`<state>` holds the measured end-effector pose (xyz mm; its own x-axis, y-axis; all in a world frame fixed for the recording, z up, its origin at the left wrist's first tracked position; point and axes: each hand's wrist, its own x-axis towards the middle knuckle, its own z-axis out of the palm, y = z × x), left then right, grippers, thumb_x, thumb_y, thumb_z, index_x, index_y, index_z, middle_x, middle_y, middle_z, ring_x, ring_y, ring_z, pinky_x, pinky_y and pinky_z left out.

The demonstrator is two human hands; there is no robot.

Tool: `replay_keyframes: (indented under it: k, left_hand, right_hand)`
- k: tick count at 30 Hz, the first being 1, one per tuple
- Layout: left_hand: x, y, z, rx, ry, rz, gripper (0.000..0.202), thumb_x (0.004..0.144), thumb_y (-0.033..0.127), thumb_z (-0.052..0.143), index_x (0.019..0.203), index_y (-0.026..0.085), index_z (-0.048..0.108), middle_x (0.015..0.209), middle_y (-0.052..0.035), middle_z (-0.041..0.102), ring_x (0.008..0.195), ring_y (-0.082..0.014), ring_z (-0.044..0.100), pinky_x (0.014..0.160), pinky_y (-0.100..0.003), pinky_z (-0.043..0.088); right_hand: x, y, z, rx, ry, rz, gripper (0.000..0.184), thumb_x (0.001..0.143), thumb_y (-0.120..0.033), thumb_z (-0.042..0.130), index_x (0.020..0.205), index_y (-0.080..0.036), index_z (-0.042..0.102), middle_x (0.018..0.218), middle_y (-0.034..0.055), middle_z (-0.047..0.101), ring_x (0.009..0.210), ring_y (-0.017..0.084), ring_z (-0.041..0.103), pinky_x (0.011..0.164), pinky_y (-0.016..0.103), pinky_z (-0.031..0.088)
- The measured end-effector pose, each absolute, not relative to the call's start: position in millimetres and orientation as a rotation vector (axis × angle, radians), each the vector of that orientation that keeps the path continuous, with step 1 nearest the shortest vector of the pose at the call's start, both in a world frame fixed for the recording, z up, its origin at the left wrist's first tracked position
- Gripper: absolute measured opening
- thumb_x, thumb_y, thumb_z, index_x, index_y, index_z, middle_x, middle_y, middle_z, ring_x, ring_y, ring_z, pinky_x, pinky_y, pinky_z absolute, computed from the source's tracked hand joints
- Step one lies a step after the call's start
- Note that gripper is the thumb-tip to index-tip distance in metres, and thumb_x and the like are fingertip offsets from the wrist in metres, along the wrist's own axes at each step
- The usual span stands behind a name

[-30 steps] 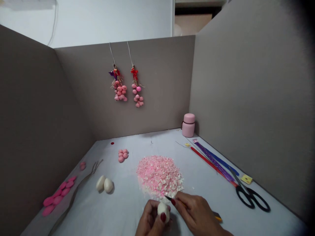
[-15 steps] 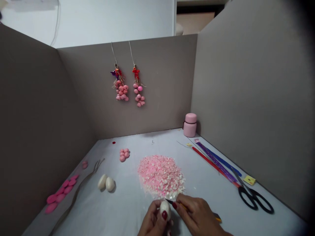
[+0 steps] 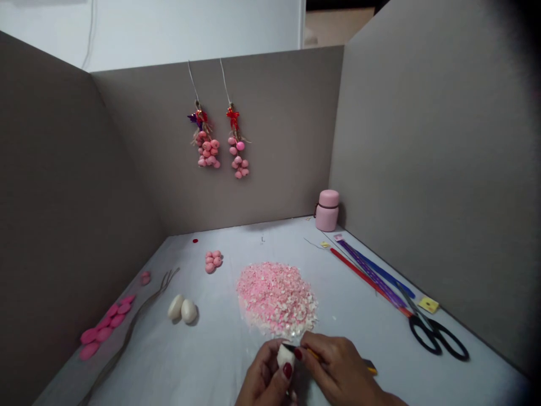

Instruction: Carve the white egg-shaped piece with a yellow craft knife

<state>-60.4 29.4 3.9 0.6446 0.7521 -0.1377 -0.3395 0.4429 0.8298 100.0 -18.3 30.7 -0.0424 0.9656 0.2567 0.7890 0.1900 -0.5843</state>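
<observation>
At the bottom middle, my left hand (image 3: 266, 375) is closed around a small white egg-shaped piece (image 3: 285, 356). Its thumb presses the near side. My right hand (image 3: 338, 366) grips a utility knife (image 3: 313, 353) with a yellow-orange handle. The dark blade lies against the upper part of the white piece; its exact depth there cannot be made out. Just beyond both hands spreads a heap of pink and white shavings (image 3: 276, 299). Left of the heap, two white egg-shaped pieces (image 3: 182, 309) rest side by side.
Pink pieces (image 3: 103, 334), brown twine (image 3: 131, 335) and small pink balls (image 3: 213, 261) lie leftward. Scissors (image 3: 435, 334), ribbons (image 3: 372, 279) and a pink jar (image 3: 327, 210) line the right. Grey panels (image 3: 279, 135) enclose the table; two pink bunches (image 3: 208, 148) hang at the back.
The knife blade has moved from above the white piece onto its upper part. The white piece has turned slightly in my left hand. The view has tilted down a little.
</observation>
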Motion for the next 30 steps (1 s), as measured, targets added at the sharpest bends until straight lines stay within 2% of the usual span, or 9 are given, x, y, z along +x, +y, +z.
replay_keyframes:
  k: [3, 8, 14, 20, 30]
  left_hand:
    - [-63.3, 30.2, 6.2, 0.908, 0.569, 0.725, 0.037, 0.067, 0.048, 0.079, 0.091, 0.021, 0.071, 0.065, 0.0039, 0.059, 0.047, -0.0047, 0.051, 0.046, -0.020, 0.037]
    - [-65.1, 32.8, 7.8, 0.914, 0.550, 0.747, 0.034, 0.069, 0.043, 0.080, 0.090, 0.018, 0.070, 0.067, 0.0016, 0.062, 0.052, -0.0084, 0.054, 0.051, -0.024, 0.046]
    - [-65.4, 34.3, 6.4, 0.893, 0.519, 0.777, 0.028, 0.071, 0.038, 0.080, 0.088, 0.017, 0.072, 0.071, -0.0019, 0.068, 0.061, -0.0109, 0.058, 0.052, -0.023, 0.045]
    - [-66.3, 35.1, 7.8, 0.880, 0.513, 0.746, 0.029, 0.069, 0.038, 0.082, 0.087, 0.018, 0.072, 0.067, 0.0001, 0.067, 0.062, -0.0100, 0.058, 0.055, -0.022, 0.042]
    - [-67.7, 33.4, 14.7, 0.874, 0.483, 0.749, 0.031, 0.066, 0.037, 0.084, 0.089, 0.020, 0.073, 0.073, -0.0011, 0.070, 0.066, -0.0110, 0.059, 0.065, -0.025, 0.041]
  right_hand:
    - [99.0, -18.5, 33.8, -1.658, -1.815, 0.379, 0.035, 0.098, -0.034, 0.036, 0.066, -0.022, 0.045, 0.059, -0.0025, 0.054, 0.053, 0.013, 0.053, 0.053, 0.024, 0.033]
    - [96.9, -20.1, 39.1, -1.556, -1.856, 0.397, 0.034, 0.096, -0.033, 0.037, 0.065, -0.021, 0.047, 0.059, -0.0020, 0.055, 0.052, 0.012, 0.052, 0.053, 0.023, 0.032]
    - [94.5, -21.5, 37.9, -1.485, -1.922, 0.340, 0.033, 0.095, -0.032, 0.038, 0.064, -0.021, 0.045, 0.057, -0.0027, 0.052, 0.050, 0.011, 0.046, 0.050, 0.024, 0.028]
    - [96.0, -20.8, 38.7, -1.489, -1.884, 0.375, 0.033, 0.095, -0.032, 0.038, 0.065, -0.020, 0.047, 0.058, -0.0020, 0.053, 0.051, 0.012, 0.050, 0.051, 0.023, 0.031]
    - [97.2, -21.0, 39.0, -1.442, -1.833, 0.451, 0.034, 0.095, -0.032, 0.040, 0.065, -0.020, 0.051, 0.058, -0.0027, 0.053, 0.051, 0.010, 0.048, 0.052, 0.022, 0.031]
